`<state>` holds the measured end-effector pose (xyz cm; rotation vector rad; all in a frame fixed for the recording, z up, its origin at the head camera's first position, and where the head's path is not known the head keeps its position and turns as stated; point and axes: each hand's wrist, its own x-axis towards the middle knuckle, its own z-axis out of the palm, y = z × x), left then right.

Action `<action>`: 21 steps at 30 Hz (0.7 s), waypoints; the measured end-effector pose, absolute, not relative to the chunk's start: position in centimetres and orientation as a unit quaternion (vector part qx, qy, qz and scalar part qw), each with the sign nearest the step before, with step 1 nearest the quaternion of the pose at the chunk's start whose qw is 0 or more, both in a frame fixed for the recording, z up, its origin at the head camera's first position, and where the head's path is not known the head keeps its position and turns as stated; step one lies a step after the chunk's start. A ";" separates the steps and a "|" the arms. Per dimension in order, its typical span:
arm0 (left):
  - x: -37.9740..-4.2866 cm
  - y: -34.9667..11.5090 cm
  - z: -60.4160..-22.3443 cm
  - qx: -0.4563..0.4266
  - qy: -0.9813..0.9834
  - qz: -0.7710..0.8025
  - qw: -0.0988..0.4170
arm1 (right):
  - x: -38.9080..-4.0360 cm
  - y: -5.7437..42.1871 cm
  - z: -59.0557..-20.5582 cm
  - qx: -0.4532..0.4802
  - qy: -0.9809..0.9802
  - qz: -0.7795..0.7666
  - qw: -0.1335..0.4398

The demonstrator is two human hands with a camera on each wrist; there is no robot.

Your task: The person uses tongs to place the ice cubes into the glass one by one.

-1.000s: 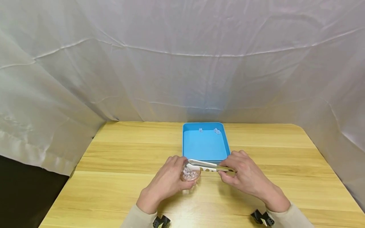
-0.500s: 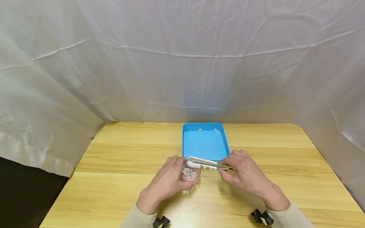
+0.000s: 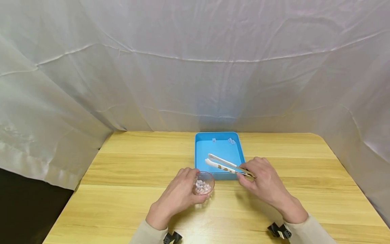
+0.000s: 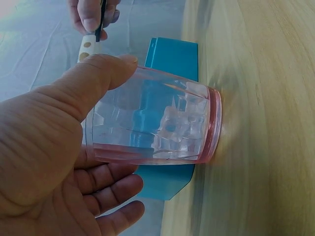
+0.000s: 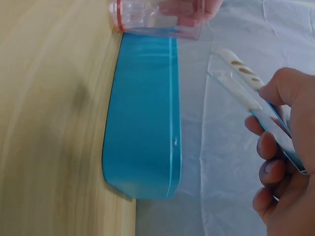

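My left hand (image 3: pixel 178 193) grips a clear, pink-tinted cup (image 4: pixel 147 113) between thumb and fingers. The cup stands upright on the table, with several clear cubes (image 4: pixel 179 128) in its lower part. My right hand (image 3: pixel 263 181) pinches a pair of tongs (image 5: pixel 246 81) with white, gold-spotted tips and metal arms. Over the near part of a blue tray (image 3: pixel 219 176) the tips point left and stand apart, with nothing visible between them. A lone clear cube (image 3: pixel 214 140) and a small cluster of cubes (image 3: pixel 231 141) lie at the tray's far side.
The wooden table (image 3: pixel 137 166) stretches to both sides of the tray. A pale cloth (image 3: pixel 195 67) hangs behind the table's far edge and along both sides. Each wrist carries a black camera mount (image 3: pixel 172 238). At the lower left is a dark area (image 3: pixel 27 206).
The tongs have lifted away from the cup's mouth, moving up and to the right over the tray, and their tips stand wider apart. My left hand and the cup stay put.
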<state>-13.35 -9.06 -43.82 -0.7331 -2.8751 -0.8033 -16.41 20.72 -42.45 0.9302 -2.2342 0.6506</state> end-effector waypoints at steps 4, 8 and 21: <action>-13.3 -9.0 -43.8 -0.238 -0.935 -0.261 0.032 | -16.7 20.9 -42.7 0.325 -0.858 0.239 0.318; -13.3 -9.0 -43.9 -0.238 -0.935 -0.260 0.035 | -16.9 21.0 -42.8 0.303 -0.866 0.234 0.320; -13.5 -9.0 -44.3 -0.238 -0.936 -0.257 0.035 | -18.8 20.0 -43.7 0.180 -0.918 0.214 0.282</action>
